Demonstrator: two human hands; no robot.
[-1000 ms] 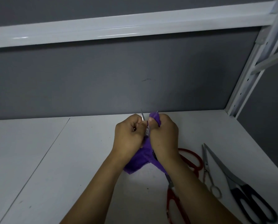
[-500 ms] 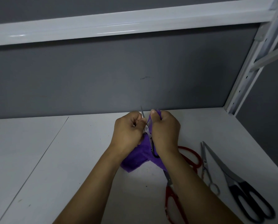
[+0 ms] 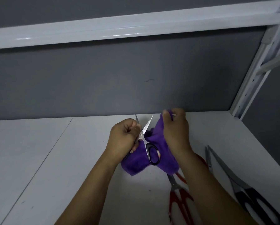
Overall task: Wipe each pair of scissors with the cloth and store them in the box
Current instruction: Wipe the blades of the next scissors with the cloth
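Note:
My left hand (image 3: 123, 138) grips a small pair of black-handled scissors (image 3: 146, 143) with its blades spread and pointing up. One black handle loop hangs free over the purple cloth (image 3: 158, 143). My right hand (image 3: 175, 129) pinches the top of that cloth, just right of the blades and apart from them. The cloth drapes down between both hands to the white shelf. No box is in view.
Red-handled scissors (image 3: 180, 197) lie under my right forearm. Thin all-metal scissors (image 3: 208, 159) and large black-handled scissors (image 3: 249, 195) lie at the right. A grey wall closes the back, and a white upright (image 3: 253, 75) stands at the right corner.
My right hand has slid up and to the right off the blade, taking the cloth with it. The spread blades and one handle loop now show.

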